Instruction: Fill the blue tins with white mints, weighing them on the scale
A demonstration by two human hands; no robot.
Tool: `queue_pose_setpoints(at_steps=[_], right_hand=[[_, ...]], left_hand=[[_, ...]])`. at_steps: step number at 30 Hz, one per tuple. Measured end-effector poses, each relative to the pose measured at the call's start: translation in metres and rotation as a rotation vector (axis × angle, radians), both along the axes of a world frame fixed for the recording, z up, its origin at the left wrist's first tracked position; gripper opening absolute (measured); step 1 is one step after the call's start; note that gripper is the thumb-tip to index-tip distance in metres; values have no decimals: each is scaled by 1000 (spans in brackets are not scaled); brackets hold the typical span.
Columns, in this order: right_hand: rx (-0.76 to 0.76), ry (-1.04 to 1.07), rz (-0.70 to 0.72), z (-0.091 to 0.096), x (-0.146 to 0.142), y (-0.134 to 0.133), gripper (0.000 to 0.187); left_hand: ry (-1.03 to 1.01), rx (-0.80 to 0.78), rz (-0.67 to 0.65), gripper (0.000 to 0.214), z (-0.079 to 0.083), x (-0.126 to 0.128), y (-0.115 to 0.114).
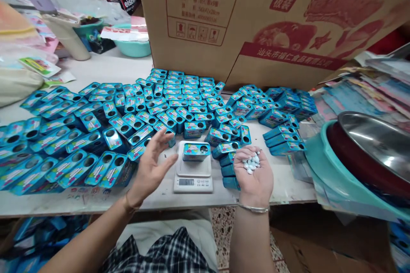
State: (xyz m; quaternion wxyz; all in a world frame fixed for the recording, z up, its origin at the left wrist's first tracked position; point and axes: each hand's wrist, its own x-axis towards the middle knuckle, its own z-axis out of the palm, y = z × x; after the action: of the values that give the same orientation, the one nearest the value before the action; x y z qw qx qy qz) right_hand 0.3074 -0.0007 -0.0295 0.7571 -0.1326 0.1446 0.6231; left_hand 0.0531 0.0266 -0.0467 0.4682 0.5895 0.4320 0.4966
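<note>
A white digital scale point(193, 184) stands on the table in front of me, its small display lit. On its plate lies a blue candy tin point(196, 152) with a round hole in the top, and pale pieces show in that hole. My left hand point(155, 164) hovers just left of the scale, fingers apart and holding nothing. To the scale's right, my right hand point(254, 177) is turned palm up and cupped around a small heap of pale blue and white candies point(251, 162). Several blue tins point(231, 170) stand between the scale and that hand.
Rows of similar blue tins point(92, 136) spread across the table's left and middle. A large cardboard box point(205, 57) rises behind them. On the right are a turquoise basin point(320, 158) and a metal bowl point(378, 136). A turquoise bowl point(133, 48) sits at the back left.
</note>
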Motion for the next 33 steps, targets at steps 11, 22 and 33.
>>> queue_pose_setpoints(at_steps=[11, 22, 33], right_hand=[[61, -55, 53, -1, -8, 4, 11], [59, -121, 70, 5, -14, -4, 11], [86, -101, 66, 2, -5, -16, 12]], left_hand=[[64, 59, 23, 46, 18, -3, 2], [649, 428, -263, 71, 14, 51, 21], [1021, 488, 6, 33, 25, -9, -15]])
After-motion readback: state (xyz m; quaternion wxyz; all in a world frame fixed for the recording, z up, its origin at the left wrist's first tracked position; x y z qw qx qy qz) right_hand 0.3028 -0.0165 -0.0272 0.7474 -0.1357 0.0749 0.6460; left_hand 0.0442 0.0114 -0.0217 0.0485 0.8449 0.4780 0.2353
